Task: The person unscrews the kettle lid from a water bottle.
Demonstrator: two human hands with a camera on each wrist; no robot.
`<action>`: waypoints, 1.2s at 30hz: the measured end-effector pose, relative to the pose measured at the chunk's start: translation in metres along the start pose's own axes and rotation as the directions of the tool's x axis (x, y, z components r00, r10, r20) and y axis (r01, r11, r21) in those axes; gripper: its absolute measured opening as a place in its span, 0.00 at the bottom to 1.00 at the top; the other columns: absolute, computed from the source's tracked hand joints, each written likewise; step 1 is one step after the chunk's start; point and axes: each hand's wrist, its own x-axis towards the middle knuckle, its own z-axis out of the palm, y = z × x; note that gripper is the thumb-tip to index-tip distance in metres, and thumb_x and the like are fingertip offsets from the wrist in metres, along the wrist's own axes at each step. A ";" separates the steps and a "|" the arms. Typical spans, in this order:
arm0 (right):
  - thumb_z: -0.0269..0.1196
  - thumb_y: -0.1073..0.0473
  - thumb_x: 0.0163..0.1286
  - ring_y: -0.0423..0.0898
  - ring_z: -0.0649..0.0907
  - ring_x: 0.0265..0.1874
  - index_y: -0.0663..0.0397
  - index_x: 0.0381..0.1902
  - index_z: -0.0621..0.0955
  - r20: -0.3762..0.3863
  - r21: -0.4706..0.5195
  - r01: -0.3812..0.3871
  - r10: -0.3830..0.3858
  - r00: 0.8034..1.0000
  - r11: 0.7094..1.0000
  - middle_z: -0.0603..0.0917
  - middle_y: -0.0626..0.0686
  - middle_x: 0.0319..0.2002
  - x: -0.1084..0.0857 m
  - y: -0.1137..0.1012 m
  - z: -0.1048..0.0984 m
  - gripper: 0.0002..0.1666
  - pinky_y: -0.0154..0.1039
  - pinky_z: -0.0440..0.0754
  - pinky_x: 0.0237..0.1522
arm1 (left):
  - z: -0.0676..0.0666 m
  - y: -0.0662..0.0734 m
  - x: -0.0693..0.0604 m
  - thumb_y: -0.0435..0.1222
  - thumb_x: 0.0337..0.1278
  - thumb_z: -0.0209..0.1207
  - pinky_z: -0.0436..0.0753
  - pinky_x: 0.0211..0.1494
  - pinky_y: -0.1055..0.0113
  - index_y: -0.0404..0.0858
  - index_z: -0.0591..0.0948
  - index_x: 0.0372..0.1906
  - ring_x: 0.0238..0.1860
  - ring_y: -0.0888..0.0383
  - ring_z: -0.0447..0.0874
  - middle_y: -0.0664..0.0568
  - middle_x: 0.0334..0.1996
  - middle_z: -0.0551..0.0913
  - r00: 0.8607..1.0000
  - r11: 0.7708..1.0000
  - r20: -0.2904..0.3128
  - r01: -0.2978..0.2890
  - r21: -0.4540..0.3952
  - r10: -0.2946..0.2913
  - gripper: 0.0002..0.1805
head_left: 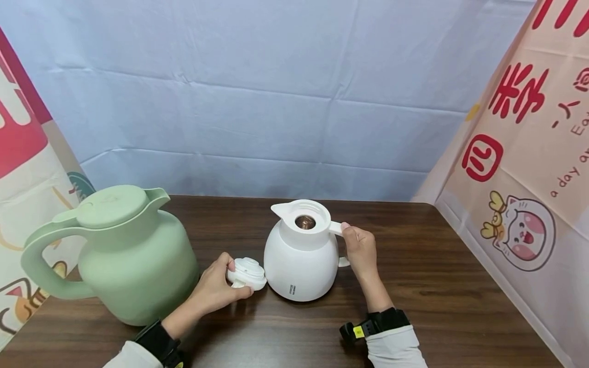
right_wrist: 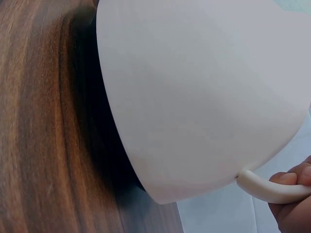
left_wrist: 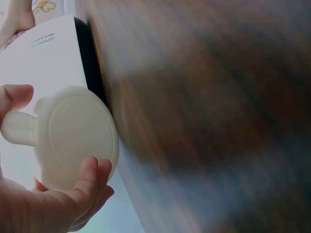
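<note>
A white thermos jug stands upright on the table, its round mouth uncovered and its spout pointing left. My right hand grips the jug's handle on the right side. Just left of the jug, my left hand pinches the white lid between thumb and fingers. In the left wrist view the lid shows a flat round face and a short tab, with the thumb and fingertips at its edges. Whether the lid touches the jug or the table, I cannot tell.
A large green jug with its lid on stands at the left, close to my left forearm. The dark wooden table meets a pale blue cloth behind, and printed cloths hang at both sides.
</note>
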 end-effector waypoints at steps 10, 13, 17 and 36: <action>0.52 0.55 0.65 0.39 0.60 0.04 0.51 0.05 0.62 -0.003 0.005 0.012 -0.012 1.000 1.000 0.60 0.44 0.03 0.000 -0.002 0.000 0.28 0.31 0.55 0.07 | -0.002 0.000 0.000 0.30 0.23 0.68 0.68 0.27 0.65 0.40 0.62 0.31 0.24 0.57 0.69 0.50 0.26 0.71 0.999 0.991 0.039 0.037 -0.129 -0.032 0.27; 0.52 0.54 0.65 0.39 0.60 0.04 0.51 0.05 0.62 -0.001 0.003 0.010 -0.010 1.000 1.000 0.60 0.43 0.03 0.000 -0.002 0.000 0.28 0.31 0.54 0.07 | -0.003 -0.001 0.001 0.30 0.20 0.68 0.68 0.26 0.65 0.40 0.63 0.30 0.23 0.57 0.69 0.50 0.25 0.71 0.999 0.994 0.037 0.042 -0.105 -0.038 0.27; 0.53 0.54 0.65 0.39 0.61 0.04 0.51 0.05 0.62 0.000 -0.004 0.009 -0.009 1.000 1.000 0.61 0.44 0.03 0.000 -0.001 0.000 0.28 0.31 0.55 0.07 | -0.001 -0.003 0.002 0.32 0.17 0.73 0.68 0.27 0.65 0.40 0.63 0.28 0.25 0.56 0.68 0.51 0.25 0.71 0.999 0.999 0.018 0.034 -0.031 -0.034 0.30; 0.51 0.59 0.64 0.34 0.61 0.04 0.50 0.06 0.60 0.031 0.000 -0.006 0.006 0.999 1.000 0.60 0.41 0.04 -0.012 -0.040 -0.004 0.27 0.29 0.57 0.09 | -0.006 -0.018 0.003 0.31 0.12 0.79 0.72 0.31 0.60 0.35 0.67 0.33 0.27 0.51 0.72 0.47 0.26 0.76 0.998 0.993 0.017 0.061 0.106 -0.063 0.35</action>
